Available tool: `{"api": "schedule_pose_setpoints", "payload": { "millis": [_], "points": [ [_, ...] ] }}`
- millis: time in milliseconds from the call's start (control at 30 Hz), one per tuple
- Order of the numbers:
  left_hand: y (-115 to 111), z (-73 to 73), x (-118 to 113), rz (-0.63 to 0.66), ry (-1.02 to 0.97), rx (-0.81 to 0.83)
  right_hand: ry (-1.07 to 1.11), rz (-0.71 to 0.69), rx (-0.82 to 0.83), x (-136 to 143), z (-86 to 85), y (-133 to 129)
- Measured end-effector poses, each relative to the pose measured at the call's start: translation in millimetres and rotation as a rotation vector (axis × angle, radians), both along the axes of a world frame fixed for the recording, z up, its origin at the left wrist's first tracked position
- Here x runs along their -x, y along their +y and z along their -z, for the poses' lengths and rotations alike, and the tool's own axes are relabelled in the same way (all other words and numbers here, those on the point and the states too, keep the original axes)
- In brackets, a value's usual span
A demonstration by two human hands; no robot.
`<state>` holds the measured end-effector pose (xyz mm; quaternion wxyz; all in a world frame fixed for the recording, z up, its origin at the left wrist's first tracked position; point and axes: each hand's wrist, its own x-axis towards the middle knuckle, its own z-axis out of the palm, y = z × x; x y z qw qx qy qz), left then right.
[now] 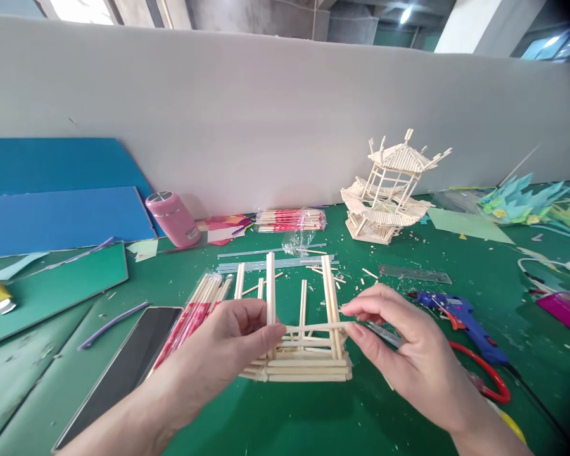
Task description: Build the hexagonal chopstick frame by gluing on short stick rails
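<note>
A small frame of pale wooden sticks [308,372] stands low in front of me, with upright posts rising from a stacked base. A thin wooden stick [316,327] lies level across two of its front posts. My left hand [232,342] is closed at the left post, thumb and fingers pinching there at the stick's left end. With thumb and forefinger, my right hand [399,348] pinches the stick's right end beside the right post. Under the right hand a metal blade [384,334] partly shows.
A finished stick pavilion [389,190] stands behind. To the right lie a blue glue gun [460,316] and a red handle [489,373]. Bundled sticks [194,310], a black phone [118,373] and a pink flask [173,218] are left. Glue sticks [275,264] lie behind the frame.
</note>
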<state>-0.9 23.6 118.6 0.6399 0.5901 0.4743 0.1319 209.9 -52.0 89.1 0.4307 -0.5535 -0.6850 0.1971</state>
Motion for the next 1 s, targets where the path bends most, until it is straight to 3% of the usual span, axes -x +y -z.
{"api": "schedule_pose_setpoints", "payload": {
  "millis": [233, 1000],
  "points": [
    [0, 6.0, 5, -0.044, -0.027, 0.022, -0.037, -0.018, -0.028, 11, 2.4, 0],
    [-3, 9.6, 9, -0.042, -0.094, 0.068, -0.114, -0.112, 0.028, 8, -7.6, 7]
  ]
}}
